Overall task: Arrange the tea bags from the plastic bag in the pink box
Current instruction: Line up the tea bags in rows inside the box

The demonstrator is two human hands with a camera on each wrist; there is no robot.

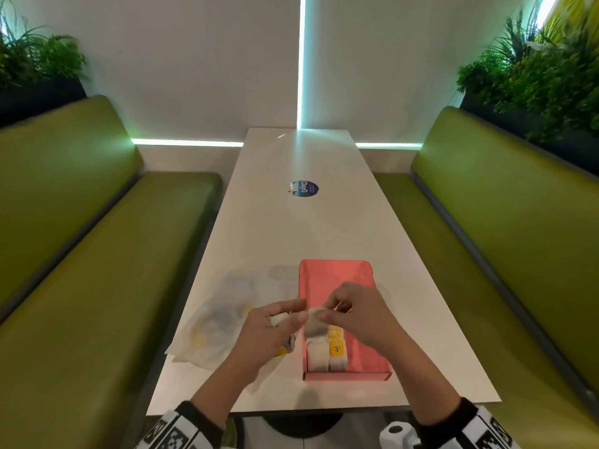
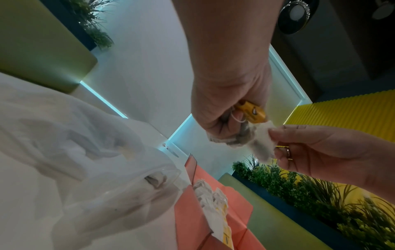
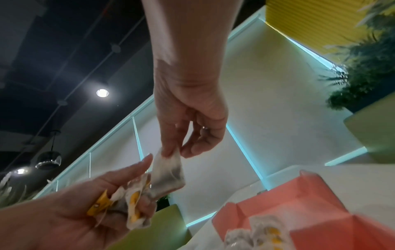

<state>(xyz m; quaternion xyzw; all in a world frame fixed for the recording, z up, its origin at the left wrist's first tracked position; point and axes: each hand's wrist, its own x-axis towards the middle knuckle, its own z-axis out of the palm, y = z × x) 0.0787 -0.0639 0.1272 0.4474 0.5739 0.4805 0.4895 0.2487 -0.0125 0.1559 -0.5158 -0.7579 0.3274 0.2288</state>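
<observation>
A single tea bag (image 1: 313,326) hangs in the air above the near left part of the pink box (image 1: 337,280), pinched at its top edge between the thumb and forefinger of the right hand (image 1: 356,314). The remaining fingers of that hand are loosely curled and touch nothing; a ring shows on one of them in the left wrist view. The bag's paper hangs limp below the pinch, dark contents visible through it in the right wrist view.

The left hand (image 1: 275,332) is closed around a crumpled bunch of tea bags (image 3: 130,203) with yellow tags, held against the palm by curled fingers. Its forefinger is extended and reaches up beside the single bag; whether it touches the paper cannot be told.

The pink box lies open on the white table (image 1: 282,228), directly ahead of the person. A row of tea bags (image 1: 327,351) with yellow tags stands packed against the box's near left corner; the rest of the box floor is bare pink.

The plastic bag (image 1: 220,319) lies crumpled on the table just left of the box, translucent, with yellow tags faintly visible through it.

A round dark sticker (image 1: 304,188) sits further up the table. Green benches (image 1: 81,254) flank the table on both sides.
</observation>
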